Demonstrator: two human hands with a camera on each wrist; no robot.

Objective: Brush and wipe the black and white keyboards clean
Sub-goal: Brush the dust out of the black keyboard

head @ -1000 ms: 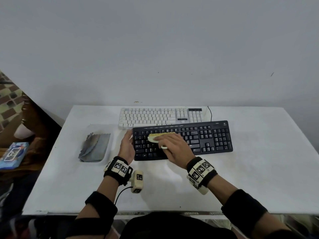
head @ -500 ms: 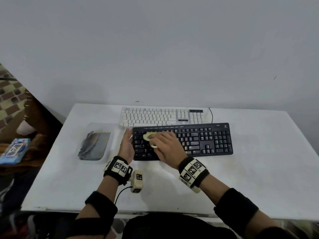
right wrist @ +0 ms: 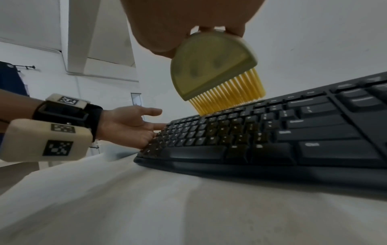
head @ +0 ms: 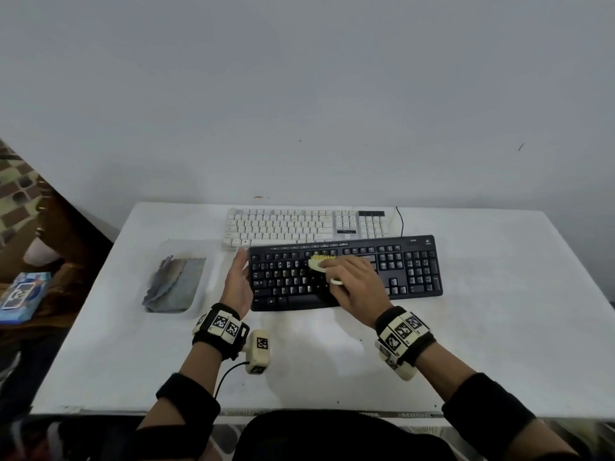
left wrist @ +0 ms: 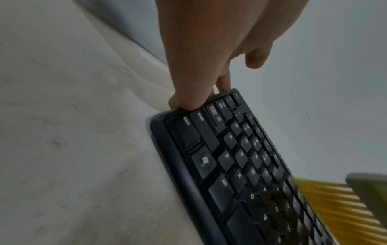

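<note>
The black keyboard (head: 412, 267) lies in front of the white keyboard (head: 299, 224) on the white table (head: 499, 294). My right hand (head: 356, 284) grips a small cream brush (head: 321, 262) with yellow bristles (right wrist: 230, 92). The bristle tips touch the upper key rows left of the middle. My left hand (head: 238, 281) is flat against the black keyboard's left end (left wrist: 163, 119), fingers straight and thumb raised. In the left wrist view the fingertips (left wrist: 184, 102) press that edge. The right hand (right wrist: 188, 19) pinches the brush (right wrist: 213, 69) by its rounded top.
A clear tray (head: 203, 277) holding a crumpled grey cloth (head: 173, 284) stands left of the keyboards. The white keyboard's black cable (head: 399, 221) runs to the wall behind. A blue box (head: 23, 294) lies off the table at the left.
The brush swept left along the black keyboard's upper rows, then back right toward the middle. My left hand stayed against the keyboard's left end.
</note>
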